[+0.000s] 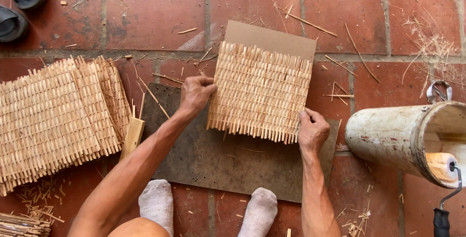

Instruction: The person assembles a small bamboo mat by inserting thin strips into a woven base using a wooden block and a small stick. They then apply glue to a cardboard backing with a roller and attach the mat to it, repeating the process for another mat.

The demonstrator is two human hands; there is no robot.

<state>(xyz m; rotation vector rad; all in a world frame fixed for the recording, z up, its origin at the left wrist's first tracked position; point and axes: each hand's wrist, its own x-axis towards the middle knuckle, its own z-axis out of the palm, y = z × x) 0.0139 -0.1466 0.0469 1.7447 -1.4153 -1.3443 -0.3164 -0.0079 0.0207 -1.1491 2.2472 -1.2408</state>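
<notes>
A square woven mat of thin bamboo sticks (259, 92) lies on a brown cardboard sheet (269, 38), both tilted slightly over a dark flat board (213, 161) on the red tile floor. My left hand (195, 93) grips the mat's left edge near its middle. My right hand (312, 130) pinches the mat's lower right corner. Both forearms reach in from below, and my two feet in white socks (158, 203) rest at the board's near edge.
A stack of finished woven mats (58, 115) lies at the left, with a wooden block (132, 137) beside it. A white bucket (403, 137) lies on its side at right, holding a paint roller (441, 169). Dark sandals (22, 1) sit top left. Stick scraps litter the tiles.
</notes>
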